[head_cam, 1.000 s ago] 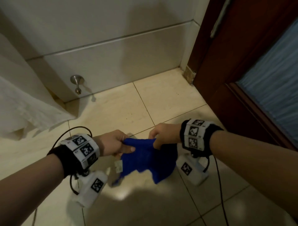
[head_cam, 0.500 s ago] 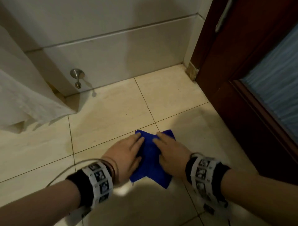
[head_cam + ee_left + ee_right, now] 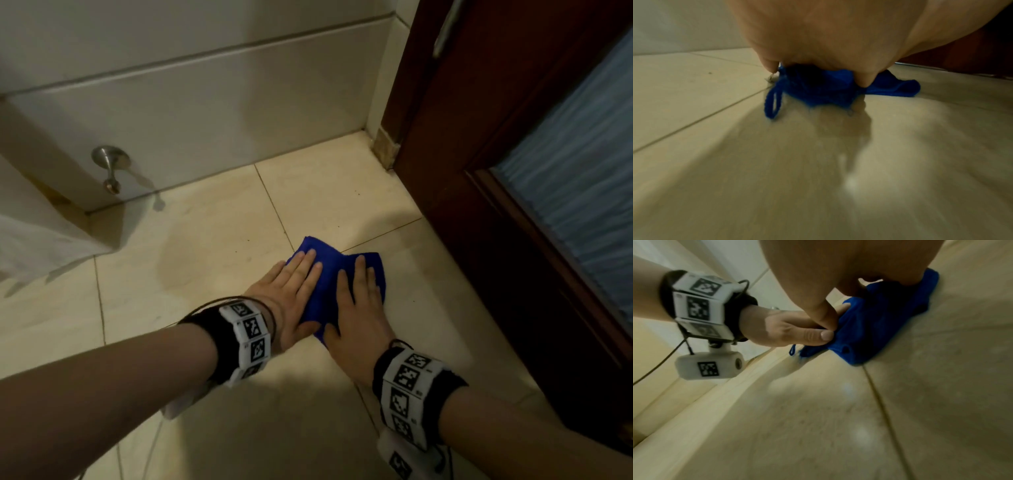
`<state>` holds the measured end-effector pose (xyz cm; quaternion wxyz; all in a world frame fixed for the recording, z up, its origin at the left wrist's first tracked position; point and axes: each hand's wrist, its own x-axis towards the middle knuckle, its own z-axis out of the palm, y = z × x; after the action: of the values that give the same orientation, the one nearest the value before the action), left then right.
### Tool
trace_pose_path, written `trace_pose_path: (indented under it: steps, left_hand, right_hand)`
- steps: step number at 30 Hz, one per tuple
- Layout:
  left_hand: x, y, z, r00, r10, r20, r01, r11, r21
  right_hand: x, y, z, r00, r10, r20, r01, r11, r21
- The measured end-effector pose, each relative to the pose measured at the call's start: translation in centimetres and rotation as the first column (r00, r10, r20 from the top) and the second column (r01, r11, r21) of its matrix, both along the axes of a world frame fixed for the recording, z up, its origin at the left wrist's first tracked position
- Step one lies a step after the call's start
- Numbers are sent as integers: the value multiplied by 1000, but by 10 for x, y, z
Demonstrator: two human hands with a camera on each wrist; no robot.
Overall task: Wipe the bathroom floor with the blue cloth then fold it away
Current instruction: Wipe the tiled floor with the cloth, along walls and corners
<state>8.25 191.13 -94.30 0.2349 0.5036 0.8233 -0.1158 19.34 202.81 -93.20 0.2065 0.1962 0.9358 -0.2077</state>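
The blue cloth (image 3: 329,277) lies bunched on the beige tiled floor (image 3: 212,260), near the door. Both hands press flat on it side by side. My left hand (image 3: 291,291) covers its left part with straight fingers. My right hand (image 3: 356,301) covers its right part, fingers straight too. In the left wrist view the cloth (image 3: 818,87) shows under the palm, a small blue loop (image 3: 772,104) trailing toward the camera. The right wrist view shows the cloth (image 3: 875,324) under my right palm, with the left hand (image 3: 789,331) and its thumb lying along the cloth's edge.
A dark wooden door (image 3: 496,144) with a ribbed glass panel stands close on the right. A tiled wall (image 3: 205,102) with a metal door stopper (image 3: 109,171) runs along the back. A white curtain (image 3: 30,240) hangs at the left.
The hands went from holding the cloth up in the air to pressing it flat on the floor. Since then both hands and the cloth have slid forward, toward the door.
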Motion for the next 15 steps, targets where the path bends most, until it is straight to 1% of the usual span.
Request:
trace_pose_path:
  steps: [3, 5, 7, 10, 12, 13, 15]
  left_hand:
    - [-13, 29, -3, 1000, -19, 6, 19, 1000, 15]
    - [-18, 49, -4, 999, -46, 28, 45, 998, 35]
    - [-22, 70, -5, 996, -89, 22, 88, 995, 50]
    - [-29, 107, -8, 992, -126, -5, 126, 990, 63]
    - [-33, 130, -9, 991, -129, -18, 130, 990, 47]
    - [-35, 139, -10, 992, -124, -29, 125, 992, 34]
    - [-38, 147, -10, 994, -99, -45, 100, 995, 17]
  right_hand:
    - [3, 19, 5, 1000, -20, -17, 20, 999, -33]
    - [4, 32, 6, 996, -91, 18, 92, 991, -95]
    - [1, 47, 5, 982, -185, 36, 188, 975, -121]
    - [-16, 76, 5, 945, -325, 30, 326, 939, -113]
    - [-29, 96, 4, 915, -402, 27, 403, 909, -105]
    - [-35, 105, 3, 908, -417, 28, 418, 904, -95]
    - [-43, 112, -2, 915, -402, 35, 403, 914, -50]
